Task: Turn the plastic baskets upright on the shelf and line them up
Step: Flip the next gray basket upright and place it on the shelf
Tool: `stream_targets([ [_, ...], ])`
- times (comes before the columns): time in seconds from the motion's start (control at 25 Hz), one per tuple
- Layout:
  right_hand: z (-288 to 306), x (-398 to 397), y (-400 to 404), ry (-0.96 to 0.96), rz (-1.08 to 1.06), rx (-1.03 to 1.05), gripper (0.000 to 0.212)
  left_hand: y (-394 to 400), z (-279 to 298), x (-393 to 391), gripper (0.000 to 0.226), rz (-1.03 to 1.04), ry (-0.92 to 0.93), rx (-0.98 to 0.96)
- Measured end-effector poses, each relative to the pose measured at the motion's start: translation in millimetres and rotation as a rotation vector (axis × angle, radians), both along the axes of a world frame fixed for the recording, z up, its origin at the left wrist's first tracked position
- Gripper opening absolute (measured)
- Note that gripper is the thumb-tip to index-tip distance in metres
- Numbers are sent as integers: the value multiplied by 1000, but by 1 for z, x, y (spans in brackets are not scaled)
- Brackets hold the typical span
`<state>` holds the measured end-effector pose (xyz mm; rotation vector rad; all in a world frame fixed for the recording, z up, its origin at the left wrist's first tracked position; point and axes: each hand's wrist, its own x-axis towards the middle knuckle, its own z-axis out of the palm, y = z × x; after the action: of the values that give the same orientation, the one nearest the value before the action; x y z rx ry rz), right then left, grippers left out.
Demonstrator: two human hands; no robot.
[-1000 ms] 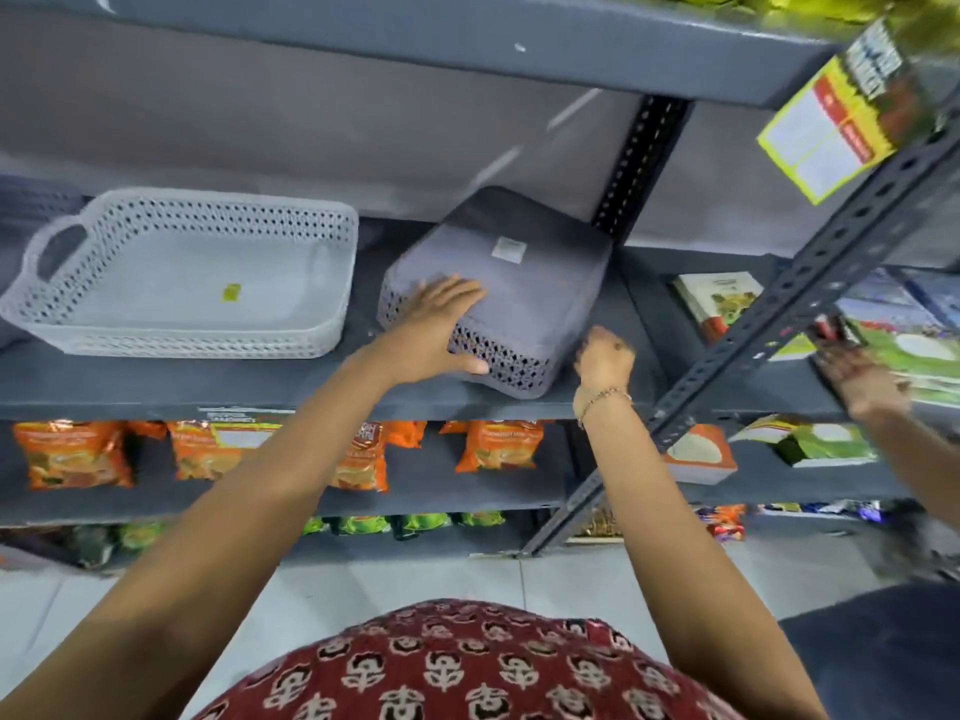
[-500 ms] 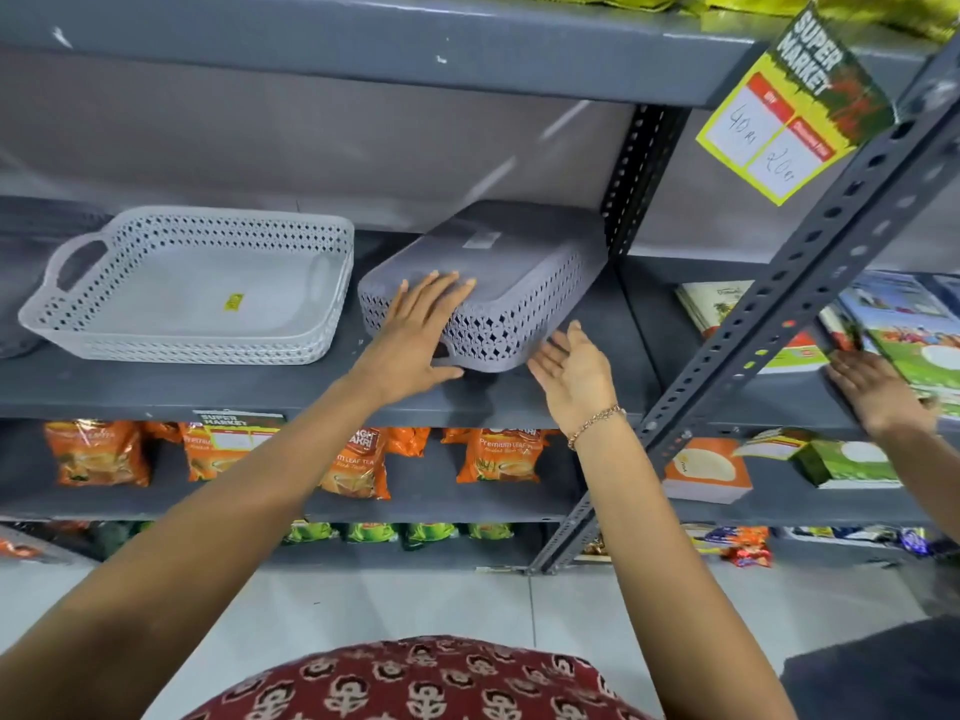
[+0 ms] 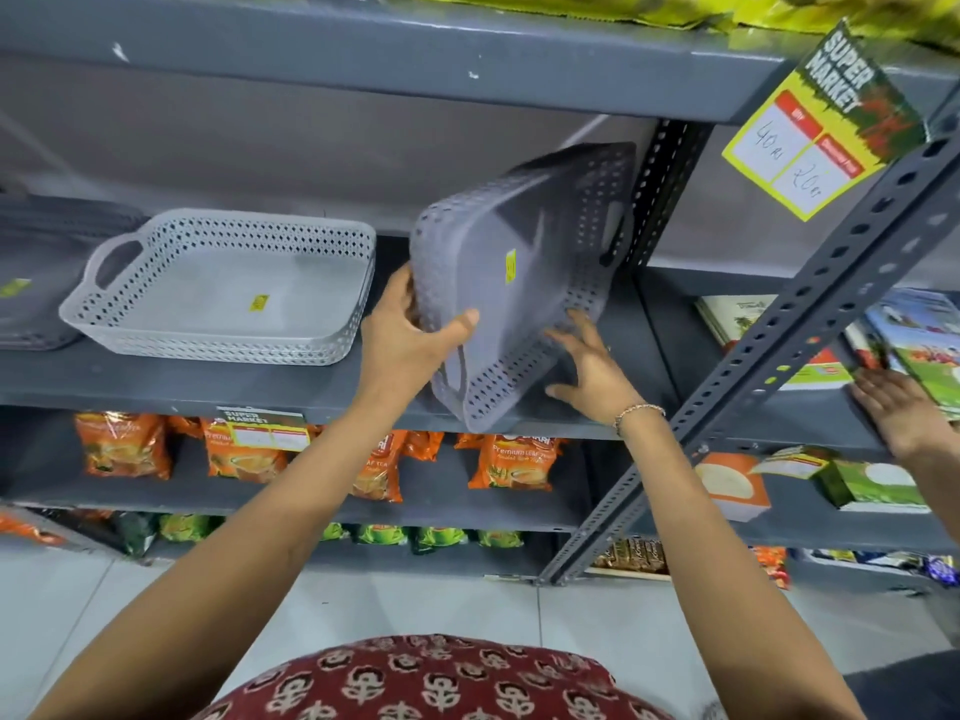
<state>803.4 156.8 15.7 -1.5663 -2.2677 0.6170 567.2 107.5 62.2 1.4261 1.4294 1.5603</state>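
Observation:
A dark grey perforated basket (image 3: 524, 262) stands tilted on its side on the grey shelf (image 3: 208, 387), its open inside facing me, a yellow sticker on its floor. My left hand (image 3: 410, 340) grips its lower left rim, thumb inside. My right hand (image 3: 592, 366) presses flat against its lower right wall, fingers spread. To the left a white perforated basket (image 3: 218, 288) sits upright on the same shelf. At the far left edge lies another dark grey basket (image 3: 36, 272), only partly in view.
A slotted metal upright (image 3: 810, 324) runs diagonally to the right of my right arm. Another person's hand (image 3: 898, 413) rests on books on the adjoining shelf. A yellow price tag (image 3: 821, 122) hangs from the shelf above. Orange snack packets (image 3: 514, 459) fill the shelf below.
The dark grey basket lay upside down; both hands have lifted and turned it, and it now stands on its side with its opening towards me.

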Motion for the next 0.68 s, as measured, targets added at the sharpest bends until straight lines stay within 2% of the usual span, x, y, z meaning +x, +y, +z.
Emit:
stream_targets([
  [0.08,-7,7,10,-180,61,44,61,10,-10,-5,46,24,-268,-161],
  [0.16,-9,13,19,-223,44,65,41,25,-15,-8,28,38,-422,-337],
  [0.2,-8,15,21,-226,21,83,34,32,-16,-9,30,35,-437,-403],
  [0.24,-5,16,24,-230,0,107,26,39,-17,-10,42,18,-392,-475],
  [0.32,-1,15,29,-253,-7,162,12,47,-17,-10,77,-44,-220,-583],
  [0.4,3,8,36,-306,19,204,12,52,-17,-2,90,-99,-79,-628],
  [0.44,5,5,39,-331,33,211,13,53,-18,4,91,-106,37,-616],
  [0.56,11,1,48,-386,72,183,11,45,-33,32,80,-93,772,-389],
  [0.6,12,0,50,-391,79,172,9,40,-37,45,76,-156,942,-306],
  [0.68,15,1,53,-384,85,160,6,38,-37,69,64,-295,1071,-306],
])
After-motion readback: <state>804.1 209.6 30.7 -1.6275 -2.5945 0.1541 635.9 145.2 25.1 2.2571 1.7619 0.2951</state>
